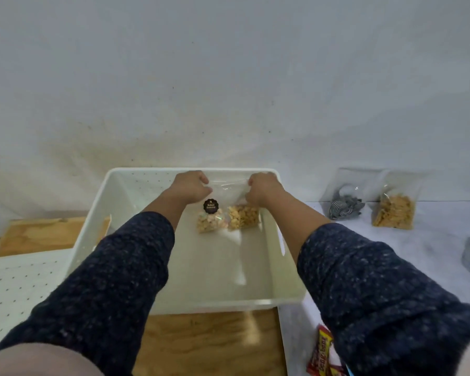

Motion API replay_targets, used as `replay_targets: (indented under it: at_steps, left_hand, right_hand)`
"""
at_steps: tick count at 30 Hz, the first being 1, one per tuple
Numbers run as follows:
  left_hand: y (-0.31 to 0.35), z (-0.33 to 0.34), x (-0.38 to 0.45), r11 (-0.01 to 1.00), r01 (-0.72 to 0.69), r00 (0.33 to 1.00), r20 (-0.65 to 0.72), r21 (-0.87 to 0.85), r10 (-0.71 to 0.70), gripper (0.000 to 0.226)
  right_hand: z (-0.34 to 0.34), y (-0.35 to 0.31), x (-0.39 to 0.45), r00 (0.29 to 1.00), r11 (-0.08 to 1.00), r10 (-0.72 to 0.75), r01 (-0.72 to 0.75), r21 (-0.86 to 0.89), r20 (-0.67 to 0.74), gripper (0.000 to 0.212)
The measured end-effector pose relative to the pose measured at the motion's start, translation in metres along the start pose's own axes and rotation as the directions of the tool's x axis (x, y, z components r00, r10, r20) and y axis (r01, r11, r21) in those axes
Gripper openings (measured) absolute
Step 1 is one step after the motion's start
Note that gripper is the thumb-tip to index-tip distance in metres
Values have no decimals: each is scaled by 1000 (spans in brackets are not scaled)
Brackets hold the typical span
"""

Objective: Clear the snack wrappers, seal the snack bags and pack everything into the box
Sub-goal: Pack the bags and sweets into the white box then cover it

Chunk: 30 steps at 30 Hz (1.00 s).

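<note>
Both hands, left point(192, 187) and right point(261, 188), pinch the top of a clear snack bag point(229, 210) with curled fingers, holding it inside the white box point(98, 210) near its far wall.

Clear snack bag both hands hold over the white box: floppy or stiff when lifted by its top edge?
Likely floppy: the clear snack bag hangs as thin film between the left hand and right hand. Probably bottom-heavy, as the snacks sit low and the top is empty. The glossy film may slip in a loose grip.
</note>
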<state>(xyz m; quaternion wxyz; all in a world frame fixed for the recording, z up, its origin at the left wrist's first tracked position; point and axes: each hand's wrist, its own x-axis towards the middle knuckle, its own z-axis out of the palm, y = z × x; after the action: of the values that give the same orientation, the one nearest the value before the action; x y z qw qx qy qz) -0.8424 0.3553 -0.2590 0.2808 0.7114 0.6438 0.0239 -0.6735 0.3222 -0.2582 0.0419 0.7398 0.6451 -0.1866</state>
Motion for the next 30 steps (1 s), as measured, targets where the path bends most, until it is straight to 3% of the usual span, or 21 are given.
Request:
replay_targets:
  at_steps: [4,8,14,19,25,30]
  left_hand:
    - [25,-37,-22,970,-52,998,-13,236,57,49]
    - [58,-56,-43,942,-128,984,-81,310,161,58]
    - [131,-43,-69,902,-348,893,-203,257,402,61]
    - [187,2,-86,850,-486,839,-165,202,519,61]
    - [232,79,-75,864,-486,866,-63,133,496,59]
    - [260,145,-47,935,-353,935,-22,14,354,54]
  right_hand:
    - [-36,3,-28,997,999,53,-53,-3,-64,40]
    - [-73,17,-66,977,997,57,-64,-30,-206,44]
    - [-102,69,-118,928,991,128,-134,7,-351,57]
    - [-94,152,-151,904,975,224,-209,79,-363,56]
    - [-67,253,-160,902,940,313,-248,236,-299,58]
    - [-49,329,-129,939,931,286,-225,288,-191,53]
